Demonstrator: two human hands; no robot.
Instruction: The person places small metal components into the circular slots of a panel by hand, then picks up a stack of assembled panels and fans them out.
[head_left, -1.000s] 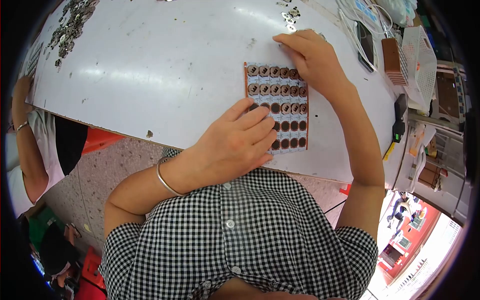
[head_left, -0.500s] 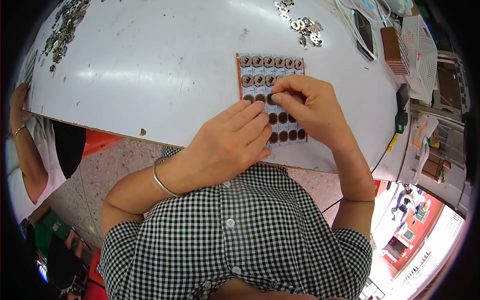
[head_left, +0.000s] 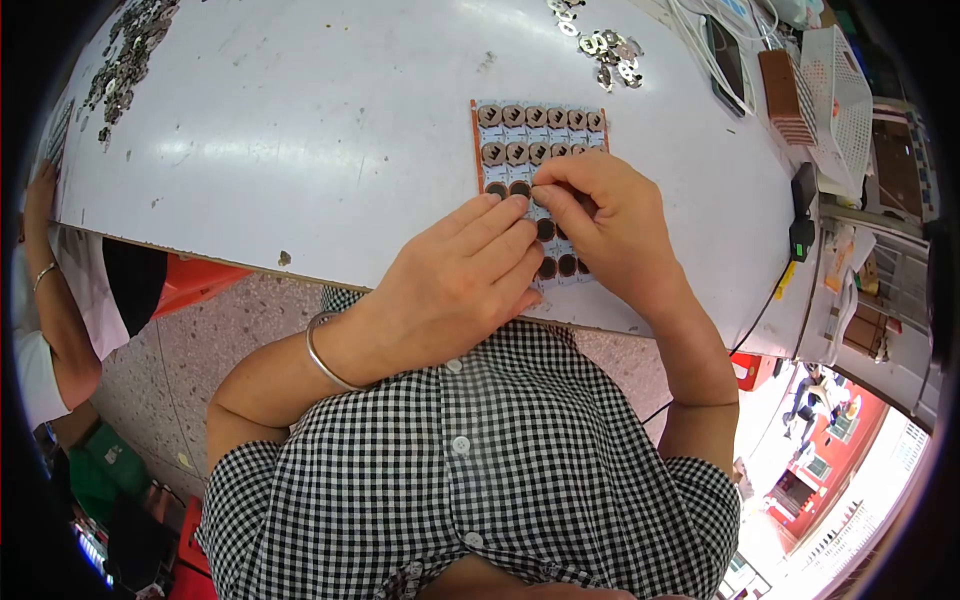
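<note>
At the near left corner of the tabletop (head_left: 300, 130) we see a co-worker's hand (head_left: 40, 190), and along the left edge a loose heap of small metal pieces (head_left: 130, 60). By the front edge, the left hand (head_left: 455, 285) lies open, palm down, its fingers laid across the near left part of a board (head_left: 512, 134). The board lies flat, right of the middle and close to the front edge; metal clips (head_left: 514, 117) sit in its two far rows, and dark round spots (head_left: 567, 265) show in nearer ones. At the third row the right hand (head_left: 605, 215) has thumb and forefinger pinched together; we cannot tell whether anything is between them. Farther from the front edge lies a smaller metal group (head_left: 628, 72); then come a phone (head_left: 727, 65), a brown box (head_left: 783, 95) and, by the right edge, a white basket (head_left: 838, 110).
</note>
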